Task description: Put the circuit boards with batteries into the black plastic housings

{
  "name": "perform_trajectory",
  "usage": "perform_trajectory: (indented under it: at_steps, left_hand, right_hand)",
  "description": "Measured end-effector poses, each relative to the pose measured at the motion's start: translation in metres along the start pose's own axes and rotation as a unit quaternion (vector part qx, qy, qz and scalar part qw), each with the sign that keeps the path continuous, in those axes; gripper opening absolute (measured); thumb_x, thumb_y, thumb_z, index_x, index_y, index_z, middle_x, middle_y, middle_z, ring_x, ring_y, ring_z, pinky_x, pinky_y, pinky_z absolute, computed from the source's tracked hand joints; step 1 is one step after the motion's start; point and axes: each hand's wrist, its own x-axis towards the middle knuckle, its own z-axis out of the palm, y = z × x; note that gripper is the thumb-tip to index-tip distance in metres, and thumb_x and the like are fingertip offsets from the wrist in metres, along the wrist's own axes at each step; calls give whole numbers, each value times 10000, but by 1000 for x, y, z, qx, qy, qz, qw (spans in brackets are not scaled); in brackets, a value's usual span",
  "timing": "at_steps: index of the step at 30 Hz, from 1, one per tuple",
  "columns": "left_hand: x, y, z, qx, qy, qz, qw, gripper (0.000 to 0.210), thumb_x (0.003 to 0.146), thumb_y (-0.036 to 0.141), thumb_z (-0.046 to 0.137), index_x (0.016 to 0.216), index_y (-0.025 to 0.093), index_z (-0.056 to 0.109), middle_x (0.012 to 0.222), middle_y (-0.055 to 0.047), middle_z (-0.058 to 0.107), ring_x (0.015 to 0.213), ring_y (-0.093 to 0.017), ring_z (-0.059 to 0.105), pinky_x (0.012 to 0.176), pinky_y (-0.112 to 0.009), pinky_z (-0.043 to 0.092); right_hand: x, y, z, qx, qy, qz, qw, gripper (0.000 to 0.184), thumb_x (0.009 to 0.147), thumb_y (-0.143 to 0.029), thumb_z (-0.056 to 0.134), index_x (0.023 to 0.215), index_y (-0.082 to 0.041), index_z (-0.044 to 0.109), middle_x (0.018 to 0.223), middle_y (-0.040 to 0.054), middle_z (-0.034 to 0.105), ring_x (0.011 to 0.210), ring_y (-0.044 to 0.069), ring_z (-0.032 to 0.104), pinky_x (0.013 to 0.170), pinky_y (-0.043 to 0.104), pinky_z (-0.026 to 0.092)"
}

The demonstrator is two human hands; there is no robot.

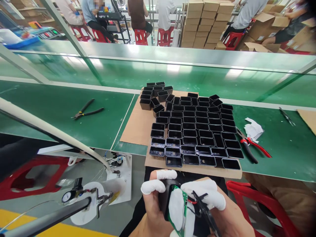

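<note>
My left hand [153, 205], with white finger cots on its fingertips, is closed around a small black plastic case [162, 200] held above my lap. At the case's open side is a green circuit board [178, 227], partly covered by white-capped fingers. My right hand [228, 210], also in finger cots, is closed on the board's edge and its wires. A black cable [206, 214] and a short red wire run from the board across the right fingers. How far the board sits inside the case is hidden. Beyond my hands, rows of open black cases [190, 126] cover a cardboard sheet [138, 126].
Yellow-and-black cutters [82, 113] lie on the green bench at left. Red-handled pliers [251, 143], crumpled white paper [253, 129] and tweezers [286, 116] lie at right. A pole-mounted air fitting [76, 191] stands lower left. Red stools flank me; people sit beyond the bench.
</note>
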Motion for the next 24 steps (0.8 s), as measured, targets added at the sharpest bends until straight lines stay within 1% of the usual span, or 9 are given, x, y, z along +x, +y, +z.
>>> perform_trajectory:
  at_steps: [3,5,8,11,14,16,20,22,24]
  left_hand:
    - [0,1,-1,-2,7,-1,1000,310,1047,529,723,1056,322,492,1143,-44,686,1019,-244,654,854,-357,536]
    - [1,1,-2,-3,17,-7,1000,313,1030,536,735,1044,320,508,1131,-40,687,1001,-243,666,830,-353,520]
    - [1,0,-2,5,26,-12,1000,349,993,566,769,1027,325,519,1105,-37,689,962,-249,669,795,-362,515]
    - [0,-2,0,-3,33,-22,999,332,1012,564,736,1023,330,501,1115,-38,685,972,-257,670,788,-372,520]
    - [-1,-6,0,-2,40,-9,999,331,1002,540,742,1014,323,493,1101,-50,687,1021,-279,681,848,-403,534]
    - [-2,-10,-2,8,40,1,999,358,978,563,759,1015,324,495,1095,-62,689,1050,-305,684,887,-437,542]
    - [-4,-14,-8,2,24,-13,1000,421,940,615,805,1021,333,504,1142,-56,710,1056,-305,691,871,-420,550]
    - [-3,-16,-12,-6,17,-14,1000,452,920,615,841,1017,332,502,1145,-48,719,1039,-289,698,864,-399,548]
    - [-2,-20,-17,-9,1,-3,1000,381,975,558,799,1024,325,502,1129,-52,724,999,-270,713,839,-385,549]
  right_hand:
    - [-4,4,0,1,8,4,1000,453,890,-415,947,1294,-291,784,1068,101,772,853,301,755,616,366,635]
    - [-7,7,0,11,5,8,1000,450,889,-454,943,1280,-291,791,1067,104,770,850,313,757,612,386,637]
    - [-10,11,0,30,-9,17,999,494,898,-481,931,1335,-300,788,1110,112,777,863,326,769,625,409,649]
    - [-9,11,0,32,-8,15,999,509,915,-443,921,1382,-302,773,1135,109,782,863,315,773,624,391,641]
    - [-7,9,1,22,-4,1,1000,484,915,-337,919,1371,-289,764,1158,110,786,907,315,776,671,393,652]
    - [-5,8,0,22,-18,-9,1000,476,917,-280,905,1368,-282,754,1178,116,786,944,318,775,713,406,665]
    - [-5,8,-3,23,-32,-8,999,444,940,-280,877,1365,-285,748,1162,113,791,924,299,773,716,397,666]
    - [-3,7,-2,7,-21,-6,1000,436,891,-318,933,1295,-280,774,1119,107,796,901,299,776,716,396,672]
    - [2,7,-1,-21,-18,-15,1000,523,781,-384,1027,1234,-264,795,1093,112,800,901,316,784,714,402,686]
